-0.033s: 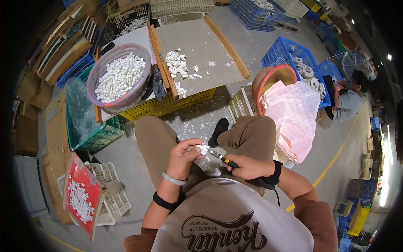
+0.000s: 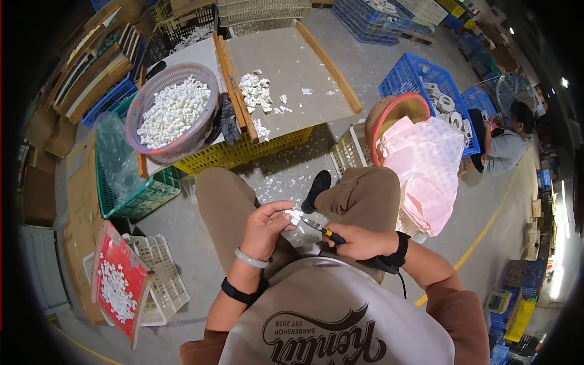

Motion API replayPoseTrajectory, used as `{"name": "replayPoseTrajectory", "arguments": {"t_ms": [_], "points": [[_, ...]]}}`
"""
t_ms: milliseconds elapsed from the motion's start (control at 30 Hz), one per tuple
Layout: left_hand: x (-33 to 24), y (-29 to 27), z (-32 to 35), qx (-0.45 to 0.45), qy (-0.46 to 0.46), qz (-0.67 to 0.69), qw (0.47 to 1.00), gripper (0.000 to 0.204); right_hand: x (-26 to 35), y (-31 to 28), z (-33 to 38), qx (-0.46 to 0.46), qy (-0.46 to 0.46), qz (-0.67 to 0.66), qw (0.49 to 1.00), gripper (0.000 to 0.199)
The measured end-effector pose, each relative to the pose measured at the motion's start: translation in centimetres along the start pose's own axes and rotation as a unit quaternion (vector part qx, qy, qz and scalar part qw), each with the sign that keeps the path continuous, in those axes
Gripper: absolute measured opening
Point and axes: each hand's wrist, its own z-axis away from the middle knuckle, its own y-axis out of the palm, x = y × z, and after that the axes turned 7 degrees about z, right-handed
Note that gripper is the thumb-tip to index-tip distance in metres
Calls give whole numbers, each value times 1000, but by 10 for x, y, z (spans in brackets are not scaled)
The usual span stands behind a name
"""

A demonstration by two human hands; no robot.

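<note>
My left hand (image 2: 263,228) is closed, pinching a small white plastic piece (image 2: 295,216) between thumb and fingertips above my lap. My right hand (image 2: 360,241) is wrapped round a cutting tool (image 2: 332,236) with a black-and-yellow handle and a metal tip. That tip meets or nearly meets the right side of the piece; I cannot tell whether it is a knife or nippers. Ahead, a low board (image 2: 280,67) bears a heap of white pieces (image 2: 255,91). At its left stands a round mesh basket (image 2: 135,125), filled with small white parts (image 2: 173,112).
A red tray (image 2: 141,304) of white bits leans on a white crate (image 2: 173,286) at lower left. The green crate (image 2: 146,194) holds clear plastic. To the right are pink sheeting (image 2: 420,164), a red tub (image 2: 377,118), a blue crate (image 2: 404,73) and a seated person (image 2: 508,146).
</note>
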Motion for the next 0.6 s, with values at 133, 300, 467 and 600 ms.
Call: {"name": "replayPoseTrajectory", "arguments": {"t_ms": [133, 300, 467, 600], "points": [[4, 3, 1, -15, -5, -20, 1000, 22, -3, -8, 1, 22, -16, 14, 1000, 25], [8, 4, -1, -18, 12, -33, 999, 21, -5, -7, 2, 2, 8, 11, 1000, 21], [12, 2, -2, -31, -30, 20, 999, 20, -5, -8, 0, -32, 12, 70, 997, 14], [17, 0, -4, -29, -33, 23, 999, 17, 3, -9, -2, -31, 63, 115, 991, 24]]}}
